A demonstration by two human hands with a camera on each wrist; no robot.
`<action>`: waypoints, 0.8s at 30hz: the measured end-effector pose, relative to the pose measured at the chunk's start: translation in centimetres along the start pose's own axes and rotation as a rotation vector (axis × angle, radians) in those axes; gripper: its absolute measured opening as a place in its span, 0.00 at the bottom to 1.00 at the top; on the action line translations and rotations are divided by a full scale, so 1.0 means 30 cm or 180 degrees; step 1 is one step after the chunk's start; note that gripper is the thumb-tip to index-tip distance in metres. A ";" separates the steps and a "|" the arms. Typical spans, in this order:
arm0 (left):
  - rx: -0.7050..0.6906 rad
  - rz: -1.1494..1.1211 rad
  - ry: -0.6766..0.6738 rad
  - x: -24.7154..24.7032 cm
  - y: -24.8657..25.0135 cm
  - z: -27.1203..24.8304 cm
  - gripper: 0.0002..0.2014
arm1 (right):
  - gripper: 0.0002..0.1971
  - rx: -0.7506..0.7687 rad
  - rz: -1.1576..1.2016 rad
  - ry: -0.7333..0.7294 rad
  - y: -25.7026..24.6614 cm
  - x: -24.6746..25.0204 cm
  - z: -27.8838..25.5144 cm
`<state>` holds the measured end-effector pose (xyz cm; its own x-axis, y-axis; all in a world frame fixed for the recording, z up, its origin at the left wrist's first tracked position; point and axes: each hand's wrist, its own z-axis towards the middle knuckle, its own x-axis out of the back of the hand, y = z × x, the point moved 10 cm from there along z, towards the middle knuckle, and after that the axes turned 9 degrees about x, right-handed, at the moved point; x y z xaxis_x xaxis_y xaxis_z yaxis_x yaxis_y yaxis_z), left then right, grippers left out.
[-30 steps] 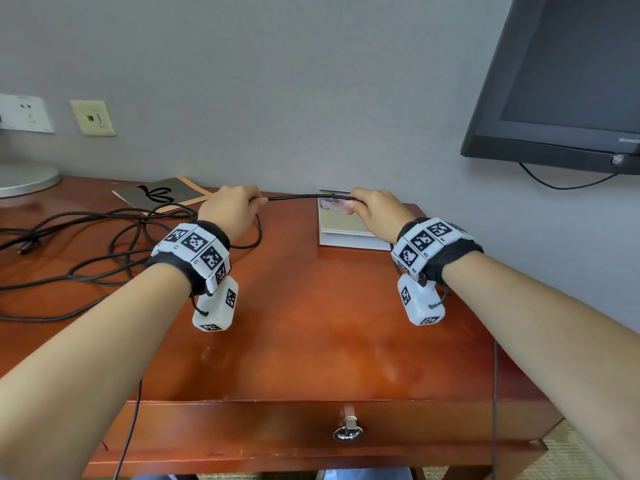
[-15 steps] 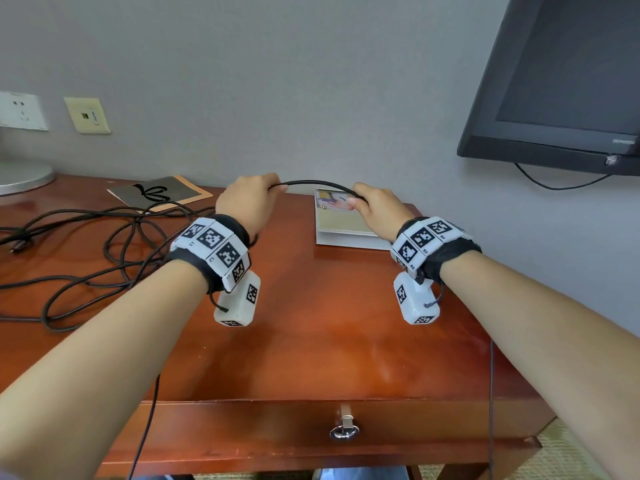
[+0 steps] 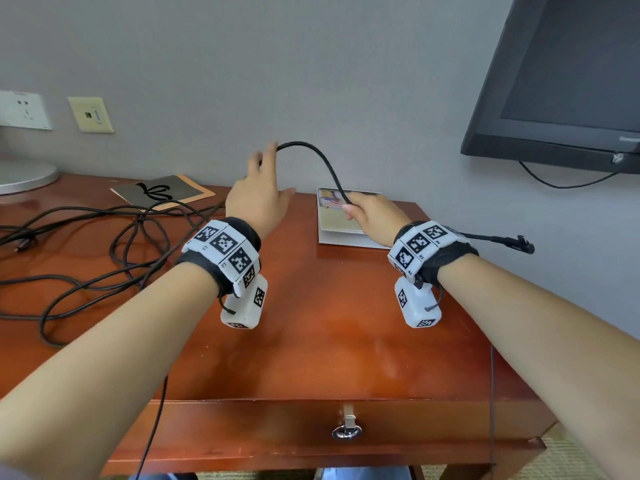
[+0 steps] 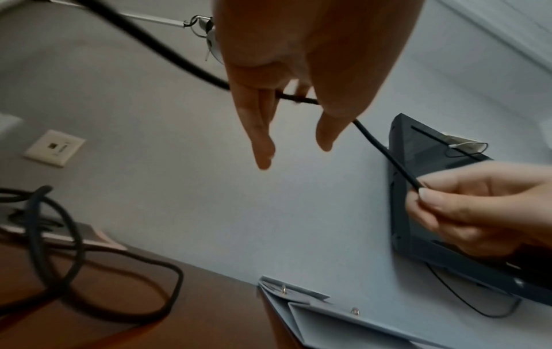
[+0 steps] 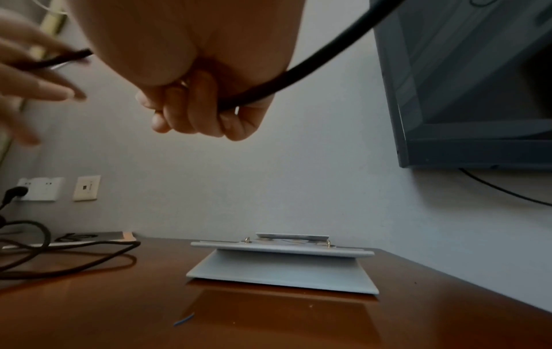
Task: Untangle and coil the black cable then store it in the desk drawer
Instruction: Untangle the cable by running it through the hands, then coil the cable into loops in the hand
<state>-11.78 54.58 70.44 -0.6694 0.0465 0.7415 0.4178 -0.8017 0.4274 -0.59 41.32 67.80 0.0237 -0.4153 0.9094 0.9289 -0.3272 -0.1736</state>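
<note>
Over desk [image 3: 311,341] — black cable [image 3: 325,164] arched, mostly tangled.

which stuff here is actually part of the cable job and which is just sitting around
Part of the job:
black cable, arched between both hands, the rest tangled on the desk
left hand, cable running between its straight fingers
right hand, gripping the cable
desk drawer, closed

Lying about:
grey desk calendar
booklet
monitor
wall sockets

Left hand [image 3: 258,199] rose, seemingly opened, arching cable [image 3: 311,152].
</note>
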 end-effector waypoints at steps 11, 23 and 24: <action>-0.0872 0.0570 -0.0106 -0.062 0.151 -0.038 0.13 | 0.16 0.0251 -0.0250 -0.0064 -0.071 -0.003 0.009; 0.0015 -0.0492 -0.0526 -0.102 -0.140 0.051 0.15 | 0.14 0.0064 -0.0113 0.0521 0.075 0.094 -0.063; -0.0005 -0.0529 -0.0463 -0.099 -0.132 0.051 0.15 | 0.14 -0.0002 0.0070 0.0614 0.086 0.098 -0.058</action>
<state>-10.49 58.53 67.34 -0.6332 0.2636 0.7277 0.3079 -0.7768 0.5493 1.24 37.78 69.38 -0.0275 -0.5773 0.8161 0.9287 -0.3169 -0.1928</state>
